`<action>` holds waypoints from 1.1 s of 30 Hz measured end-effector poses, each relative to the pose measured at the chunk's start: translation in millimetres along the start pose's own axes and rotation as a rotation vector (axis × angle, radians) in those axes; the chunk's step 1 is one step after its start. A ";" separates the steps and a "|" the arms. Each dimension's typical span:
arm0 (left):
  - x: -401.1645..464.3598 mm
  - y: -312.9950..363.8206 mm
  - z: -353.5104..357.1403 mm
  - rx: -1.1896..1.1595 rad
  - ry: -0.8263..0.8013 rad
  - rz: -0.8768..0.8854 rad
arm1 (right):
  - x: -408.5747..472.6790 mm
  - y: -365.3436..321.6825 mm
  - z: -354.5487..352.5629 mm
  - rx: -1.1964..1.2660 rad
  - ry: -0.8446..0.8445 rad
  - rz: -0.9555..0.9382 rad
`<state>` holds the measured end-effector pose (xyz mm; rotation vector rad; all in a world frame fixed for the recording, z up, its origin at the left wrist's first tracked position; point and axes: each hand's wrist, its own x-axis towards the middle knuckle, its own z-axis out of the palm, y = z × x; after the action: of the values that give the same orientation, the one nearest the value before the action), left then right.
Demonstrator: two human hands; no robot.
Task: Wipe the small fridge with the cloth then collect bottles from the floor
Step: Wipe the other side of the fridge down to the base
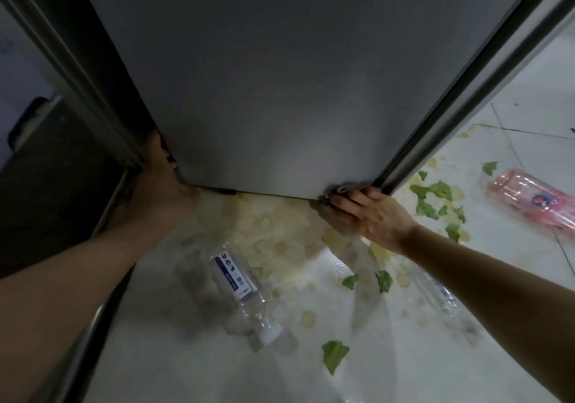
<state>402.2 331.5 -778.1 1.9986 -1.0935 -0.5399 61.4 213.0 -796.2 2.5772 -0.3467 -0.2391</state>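
clear bottle [238, 290] label: blue-and-white, large blurred characters, not legible
pink bottle [530, 197] mark: small round emblem, no readable text
fridge [280, 75]: no lettering visible

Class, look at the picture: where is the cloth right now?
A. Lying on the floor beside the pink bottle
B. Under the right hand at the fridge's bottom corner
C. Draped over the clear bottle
B: the right hand presses the cloth against the fridge at its lower right corner.
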 end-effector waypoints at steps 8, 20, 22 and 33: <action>-8.6 6.2 -2.9 -0.130 -0.014 -0.006 | 6.4 19.8 -23.9 0.056 0.503 0.358; -10.3 3.8 -15.3 -0.066 -0.115 0.034 | 59.2 -19.9 -20.9 -0.213 0.195 0.008; -10.0 4.1 -17.6 -0.061 -0.117 0.047 | 70.7 -17.6 -28.3 -0.172 0.264 0.034; -2.9 -18.5 -25.1 -0.098 -0.112 0.115 | 184.2 -79.2 -66.9 -0.147 0.140 -0.092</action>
<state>426.9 350.7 -777.5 1.8270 -1.2181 -0.6385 268.1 257.1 -799.4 2.4505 -0.1536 -0.1117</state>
